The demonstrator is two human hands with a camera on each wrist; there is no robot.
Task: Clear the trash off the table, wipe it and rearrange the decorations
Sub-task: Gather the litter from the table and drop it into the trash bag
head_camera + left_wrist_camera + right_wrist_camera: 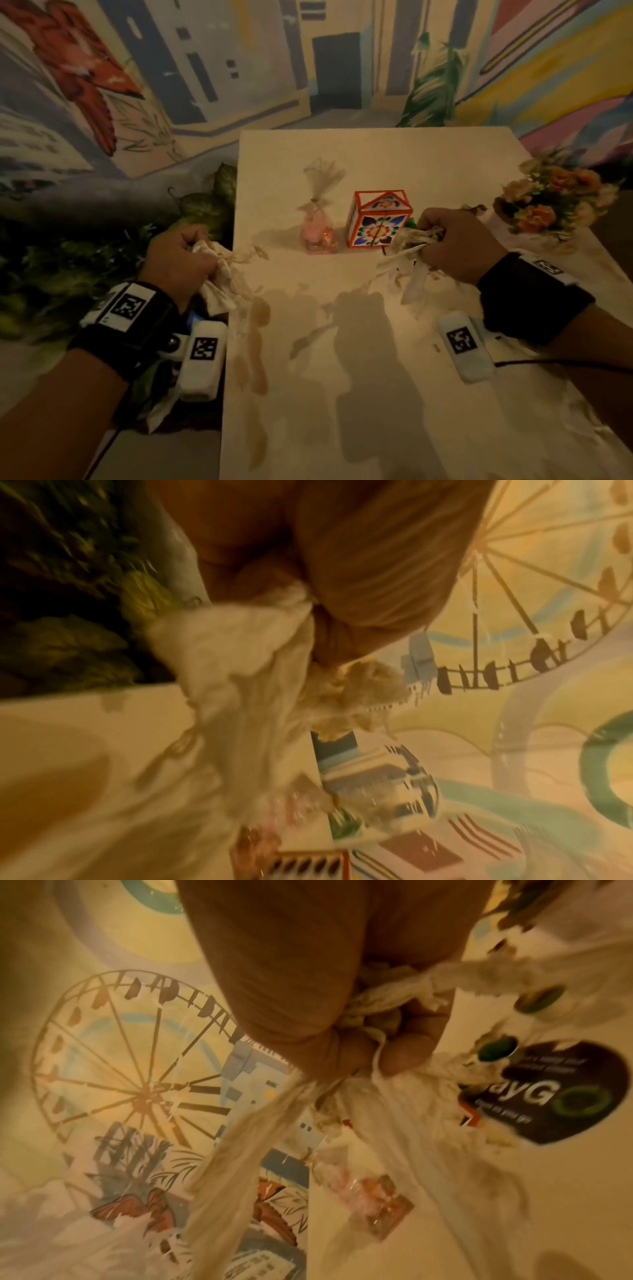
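Note:
My left hand (191, 260) hovers at the left edge of the white table (376, 359) and grips a crumpled white tissue wad (222, 277), which the left wrist view shows as tissue (240, 664) bunched in the fist. My right hand (445, 246) is beside the painted box and grips torn white tissue scraps (407, 270), seen up close as scraps (383, 1010) trailing from its curled fingers. A red-edged floral box (376, 219) and a pink wrapped favour (317, 229) stand mid-table.
An orange flower bouquet (551, 202) sits at the table's right edge. Green leafy plants (205, 202) lie left of the table. Brownish stains (257, 342) streak the tabletop near its left edge. A dark round sticker (561, 1091) lies on the table. Painted murals (239, 68) cover the wall behind.

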